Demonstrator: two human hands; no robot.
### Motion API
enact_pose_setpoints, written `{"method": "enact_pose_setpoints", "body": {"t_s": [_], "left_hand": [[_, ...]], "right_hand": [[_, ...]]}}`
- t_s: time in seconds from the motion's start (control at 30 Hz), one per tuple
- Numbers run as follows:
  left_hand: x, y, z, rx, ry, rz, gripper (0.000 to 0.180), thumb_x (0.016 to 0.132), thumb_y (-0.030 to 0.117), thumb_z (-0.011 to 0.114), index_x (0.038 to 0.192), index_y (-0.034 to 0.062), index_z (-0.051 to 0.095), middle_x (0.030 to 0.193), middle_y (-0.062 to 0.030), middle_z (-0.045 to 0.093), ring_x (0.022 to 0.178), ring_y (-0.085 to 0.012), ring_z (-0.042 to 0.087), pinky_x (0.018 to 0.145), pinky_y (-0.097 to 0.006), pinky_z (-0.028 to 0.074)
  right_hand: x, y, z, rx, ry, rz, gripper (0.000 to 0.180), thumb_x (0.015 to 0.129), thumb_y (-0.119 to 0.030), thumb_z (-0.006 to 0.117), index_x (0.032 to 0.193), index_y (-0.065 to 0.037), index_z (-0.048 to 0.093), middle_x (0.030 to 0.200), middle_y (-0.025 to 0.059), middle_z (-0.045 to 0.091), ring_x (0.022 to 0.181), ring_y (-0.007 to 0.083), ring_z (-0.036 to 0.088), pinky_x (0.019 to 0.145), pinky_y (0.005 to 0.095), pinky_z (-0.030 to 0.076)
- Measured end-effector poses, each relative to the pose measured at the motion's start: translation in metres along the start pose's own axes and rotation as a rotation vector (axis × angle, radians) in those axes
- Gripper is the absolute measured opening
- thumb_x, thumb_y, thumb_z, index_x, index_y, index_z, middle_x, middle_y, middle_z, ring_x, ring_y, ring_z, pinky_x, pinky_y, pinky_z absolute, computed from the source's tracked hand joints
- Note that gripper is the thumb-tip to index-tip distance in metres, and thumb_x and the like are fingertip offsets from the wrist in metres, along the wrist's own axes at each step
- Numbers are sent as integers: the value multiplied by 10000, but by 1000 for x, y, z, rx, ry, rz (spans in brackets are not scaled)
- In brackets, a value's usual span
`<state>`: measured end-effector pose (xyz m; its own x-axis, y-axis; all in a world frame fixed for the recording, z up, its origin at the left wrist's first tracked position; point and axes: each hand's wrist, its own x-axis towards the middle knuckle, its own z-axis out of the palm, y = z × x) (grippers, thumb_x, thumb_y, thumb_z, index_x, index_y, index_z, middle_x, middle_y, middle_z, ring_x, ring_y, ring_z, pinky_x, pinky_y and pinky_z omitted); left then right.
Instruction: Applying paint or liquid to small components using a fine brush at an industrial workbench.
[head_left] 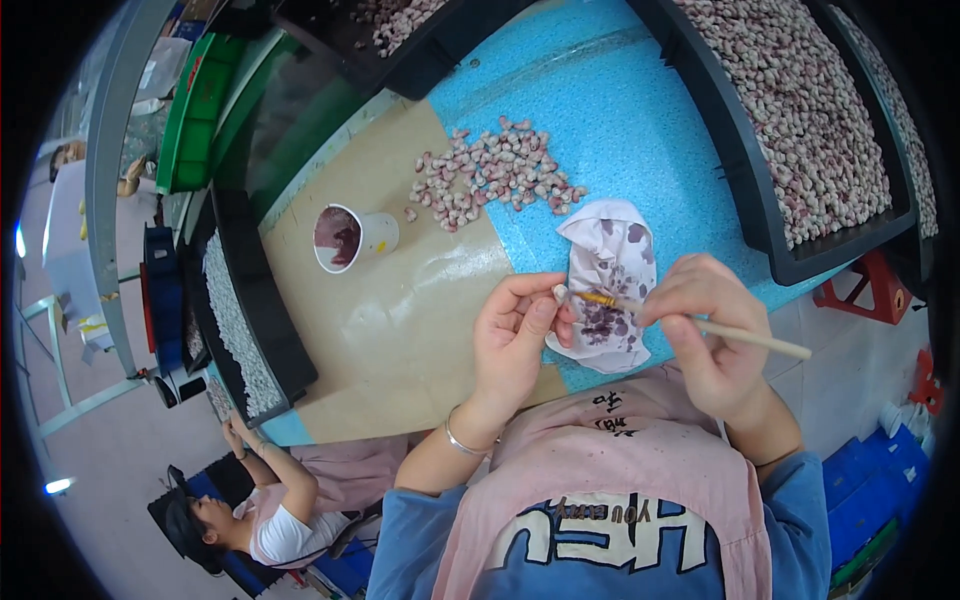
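My left hand [515,335] pinches a small white piece [561,293] between thumb and fingers. My right hand [705,320] grips a thin wooden paintbrush [745,338], its tip resting against that piece. Just behind both hands lies a white cloth [608,270] stained purple. A heap of small pink-and-white painted pieces [495,172] sits farther back on the blue mat [620,110]. A white paper cup [348,238] with dark red paint inside stands to the left on the tan table [400,330].
Black trays [745,200] full of speckled pieces run along the right and the back. Another black tray [240,320] of white pieces lies at the left edge. A seated person [270,510] works at lower left. Green crates [195,110] stand at upper left.
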<state>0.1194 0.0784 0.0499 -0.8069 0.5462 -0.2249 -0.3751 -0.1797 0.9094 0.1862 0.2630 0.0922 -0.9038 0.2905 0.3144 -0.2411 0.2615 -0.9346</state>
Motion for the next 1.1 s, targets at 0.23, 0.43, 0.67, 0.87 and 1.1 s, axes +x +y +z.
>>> {"method": "enact_pose_setpoints", "body": {"t_s": [0.23, 0.43, 0.67, 0.87, 1.1], "left_hand": [[5, -2, 4, 40, 34, -25, 213, 899, 98, 493, 1080, -14, 505, 794, -78, 578, 646, -103, 534, 607, -235, 460], [67, 35, -14, 254, 80, 7, 252, 910, 140, 476, 1104, -20, 485, 870, -75, 570, 699, -106, 538, 637, -226, 448], [132, 82, -8, 338, 138, 389, 236, 885, 122, 514, 1093, 12, 501, 962, -58, 582, 779, -103, 553, 669, -230, 455], [90, 22, -20, 1228, 141, 555, 82, 782, 54, 568, 858, 24, 563, 814, -125, 579, 722, -263, 570, 626, -340, 455], [84, -8, -14, 1353, 239, 652, 98, 744, 55, 589, 827, 24, 545, 829, -142, 560, 795, -317, 557, 676, -391, 454]], "right_hand": [[-3, 11, -10, -108, 86, -92, 29, 745, -23, 605, 774, -17, 604, 726, 77, 602, 625, 211, 531, 565, 289, 390], [-19, 18, -21, -3, 182, 60, 45, 798, -51, 571, 779, -20, 596, 687, 73, 582, 626, 180, 530, 568, 278, 395], [-45, 29, -24, 52, 189, 175, 70, 820, -67, 552, 779, -20, 584, 694, 74, 582, 643, 173, 543, 588, 273, 409], [-65, 34, -27, 144, 173, 186, 112, 845, -75, 537, 764, -4, 570, 715, 68, 589, 683, 134, 562, 622, 255, 434], [-77, 75, -7, 465, 309, 169, 132, 881, -118, 506, 827, 1, 518, 736, 79, 577, 669, 133, 562, 637, 242, 451]]}}
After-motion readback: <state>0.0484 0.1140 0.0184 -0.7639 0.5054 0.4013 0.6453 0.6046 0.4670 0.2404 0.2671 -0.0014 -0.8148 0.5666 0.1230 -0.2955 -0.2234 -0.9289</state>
